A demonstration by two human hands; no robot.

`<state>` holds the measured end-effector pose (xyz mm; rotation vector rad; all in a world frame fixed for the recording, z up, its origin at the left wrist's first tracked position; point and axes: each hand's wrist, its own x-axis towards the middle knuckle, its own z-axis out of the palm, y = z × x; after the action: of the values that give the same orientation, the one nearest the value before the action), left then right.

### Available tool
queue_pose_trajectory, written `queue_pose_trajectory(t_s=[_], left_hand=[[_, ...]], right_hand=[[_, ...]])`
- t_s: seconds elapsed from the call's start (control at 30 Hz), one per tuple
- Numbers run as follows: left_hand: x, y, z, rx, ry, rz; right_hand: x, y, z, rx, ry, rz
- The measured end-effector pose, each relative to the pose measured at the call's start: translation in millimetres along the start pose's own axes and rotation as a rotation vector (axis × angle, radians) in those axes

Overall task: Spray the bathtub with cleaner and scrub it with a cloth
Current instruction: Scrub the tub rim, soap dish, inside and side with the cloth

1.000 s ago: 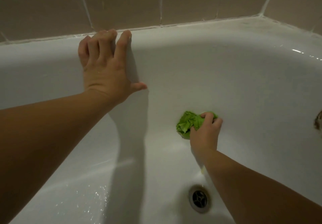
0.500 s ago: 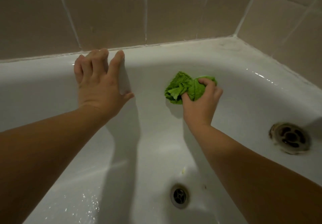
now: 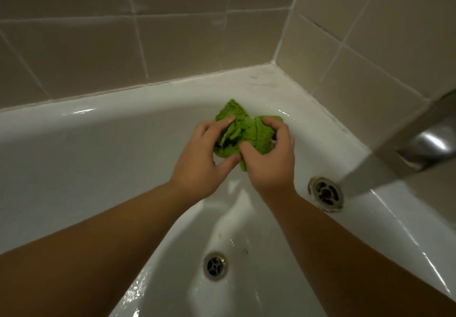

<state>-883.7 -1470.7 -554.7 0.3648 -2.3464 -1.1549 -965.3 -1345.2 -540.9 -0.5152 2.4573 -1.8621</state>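
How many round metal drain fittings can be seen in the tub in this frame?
2. The floor drain sits at the bottom of the bathtub; the overflow fitting is on the right end wall, below the faucet. None appears hidden.

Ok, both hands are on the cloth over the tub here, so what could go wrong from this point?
1. The left hand and right hand both hold the green cloth, so neither braces on the bathtub; leaning in over the wet, glossy enamel could mean a slip.
2. The cloth is bunched up, so it may scrub unevenly.
3. The metal spout juts in close on the right and could be knocked.
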Motion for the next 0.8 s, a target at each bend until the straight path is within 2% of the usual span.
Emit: queue_pose_trajectory(t_s=[0.23, 0.33, 0.43, 0.5, 0.6, 0.7, 0.8], left_hand=[[25.1, 38.1, 30.9, -0.205, 0.005, -0.069], [36.1, 50.6, 44.7, -0.171, 0.044, -0.115], [41.2, 54.2, 53.4, -0.144, 0.022, -0.122], [42.1, 55.4, 55.2, -0.138, 0.020, -0.119], [43.7, 59.0, 57.6, -0.147, 0.091, -0.122], [48.1, 65.3, 63.1, -0.067, 0.148, -0.051], [56.1, 75.6, 70.0, 0.122, 0.116, -0.030]], right_hand=[[16.9, -15.7, -55.7, -0.077, -0.058, -0.230], [29.1, -20.7, -83.1, -0.121, -0.115, -0.280], [48.2, -16.0, -109.7, -0.494, -0.146, -0.510], [61.2, -4.5, -124.4, -0.686, -0.235, -0.615], [75.9, 15.7, -139.8, -0.833, -0.401, -0.536], [82.1, 26.1, -142.6, -0.872, -0.408, -0.497], [82.9, 33.6, -137.9, -0.874, -0.377, -0.537]])
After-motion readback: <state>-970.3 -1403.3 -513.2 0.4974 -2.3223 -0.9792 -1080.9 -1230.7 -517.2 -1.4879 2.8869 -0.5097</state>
